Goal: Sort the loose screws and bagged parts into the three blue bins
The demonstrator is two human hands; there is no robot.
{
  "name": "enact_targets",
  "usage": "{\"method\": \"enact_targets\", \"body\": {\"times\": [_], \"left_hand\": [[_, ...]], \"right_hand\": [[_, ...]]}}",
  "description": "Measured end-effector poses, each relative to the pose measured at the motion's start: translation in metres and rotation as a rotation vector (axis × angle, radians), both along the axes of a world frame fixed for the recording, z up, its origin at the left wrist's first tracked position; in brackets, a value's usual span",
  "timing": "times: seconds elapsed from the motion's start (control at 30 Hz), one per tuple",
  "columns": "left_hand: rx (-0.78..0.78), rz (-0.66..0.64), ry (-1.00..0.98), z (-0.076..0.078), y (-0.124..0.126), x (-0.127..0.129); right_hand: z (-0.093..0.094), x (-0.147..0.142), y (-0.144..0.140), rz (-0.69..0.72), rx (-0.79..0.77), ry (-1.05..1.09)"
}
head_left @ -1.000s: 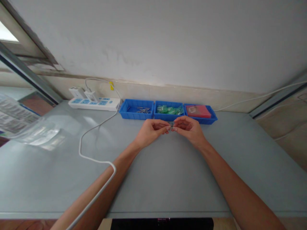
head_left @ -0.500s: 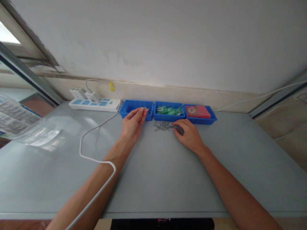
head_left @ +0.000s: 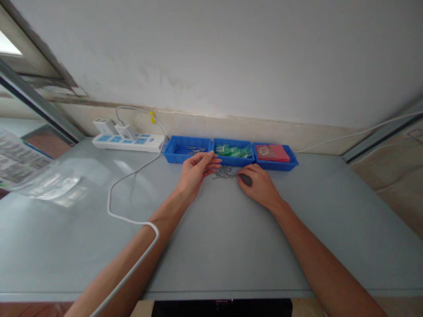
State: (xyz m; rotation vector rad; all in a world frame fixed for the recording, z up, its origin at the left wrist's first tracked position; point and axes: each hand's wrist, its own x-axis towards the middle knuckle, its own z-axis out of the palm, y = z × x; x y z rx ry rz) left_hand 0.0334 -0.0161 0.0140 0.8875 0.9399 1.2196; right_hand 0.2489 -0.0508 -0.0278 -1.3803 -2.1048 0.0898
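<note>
Small metal pins [head_left: 225, 172] lying loose at frame centre on desk [head_left: 211, 237], just before 3 blue trays [head_left: 231, 164]. Left hand [head_left: 194, 172] reaching in, fingers loosely open, holding nothing visible. Right hand [head_left: 259, 185] pinching dark small piece [head_left: 246, 179]. Pins looking light, stiff, slippery: pinching mid-shaft best.

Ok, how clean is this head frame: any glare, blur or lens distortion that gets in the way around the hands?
Head view: wide-angle bend curves the table edge and wall line. Soft, even light, faint shadows. A pale sheen lies on the table at left, beside a smeared clear bag. The left hand, right hand and pile of pins are reasonably sharp, though the pins are too small to tell apart.
</note>
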Motion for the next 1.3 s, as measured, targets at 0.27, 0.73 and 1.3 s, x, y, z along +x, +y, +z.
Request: {"method": "enact_targets", "body": {"times": [0.27,0.73,1.3], "left_hand": [[0.016,-0.033,0.039,-0.003,-0.001,0.002],[0.041,-0.061,0.104,-0.004,-0.003,0.005],[0.322,-0.141,0.390,-0.012,-0.005,0.008]], "right_hand": [[-0.002,0.003,0.001,-0.080,-0.043,0.072],[-0.003,0.004,0.001,-0.031,-0.043,-0.102],[0.006,-0.012,0.003,-0.001,-0.161,0.910]]}}
